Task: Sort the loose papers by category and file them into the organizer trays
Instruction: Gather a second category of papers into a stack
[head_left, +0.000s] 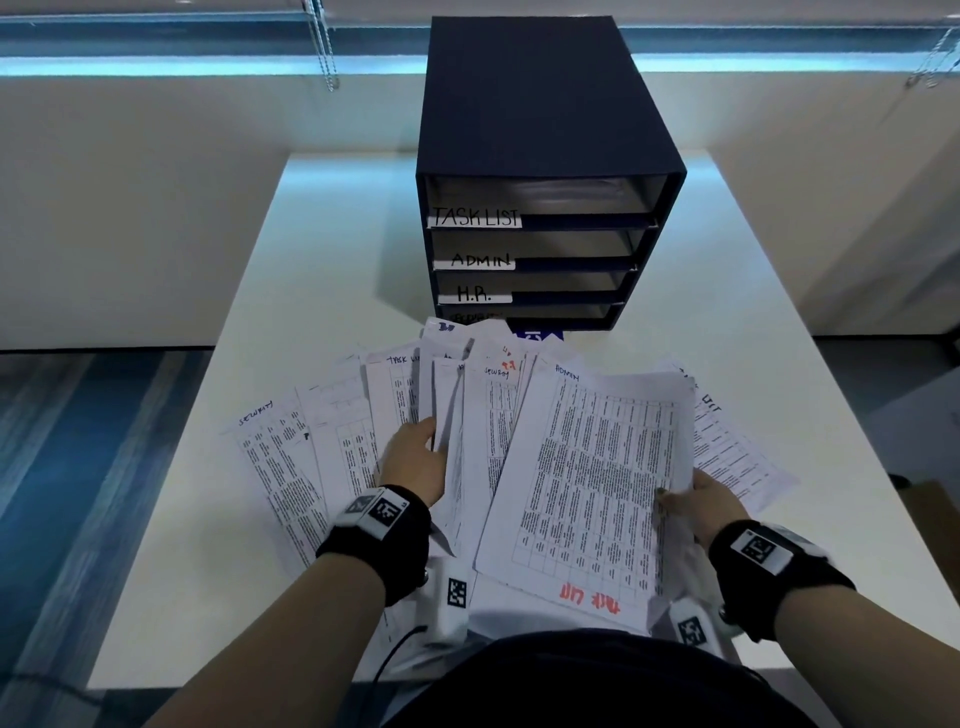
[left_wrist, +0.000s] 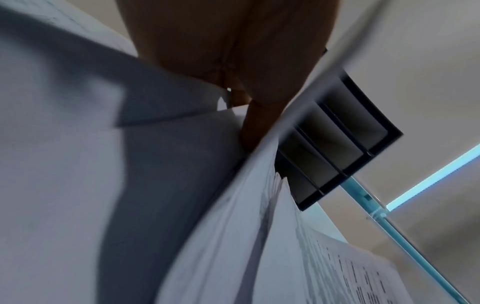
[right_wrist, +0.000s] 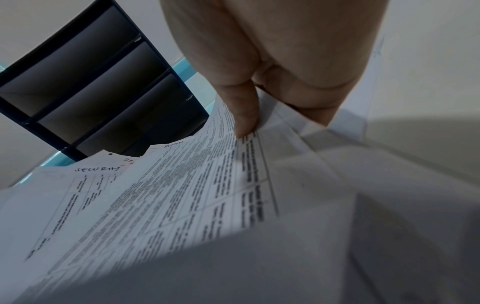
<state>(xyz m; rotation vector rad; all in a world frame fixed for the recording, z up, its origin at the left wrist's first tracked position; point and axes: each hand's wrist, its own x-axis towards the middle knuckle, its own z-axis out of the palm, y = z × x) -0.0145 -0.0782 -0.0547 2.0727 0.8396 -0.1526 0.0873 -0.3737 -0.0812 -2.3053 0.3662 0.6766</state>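
Several loose printed papers (head_left: 322, 457) lie fanned across the white table (head_left: 322, 260), with handwritten headings such as SECURITY, TASK LIST and ADMIN. My right hand (head_left: 696, 499) pinches the right edge of a sheet headed ADMIN (head_left: 592, 467); in the right wrist view the thumb (right_wrist: 244, 115) presses on that sheet (right_wrist: 182, 185). My left hand (head_left: 415, 457) grips a few sheets (head_left: 449, 410) in the middle of the fan, its fingers hidden under them. A dark organizer (head_left: 540, 156) stands behind the papers, its trays labelled TASK LIST, ADMIN and H.R.; the lowest label is partly hidden.
The organizer (left_wrist: 335, 148) shows tilted in the left wrist view, beyond blurred paper edges (left_wrist: 233, 236). A pale wall and a window with blind cords (head_left: 324, 47) lie behind the table. Blue floor (head_left: 78, 441) is at the left. A brown object (head_left: 930, 499) sits off the table's right edge.
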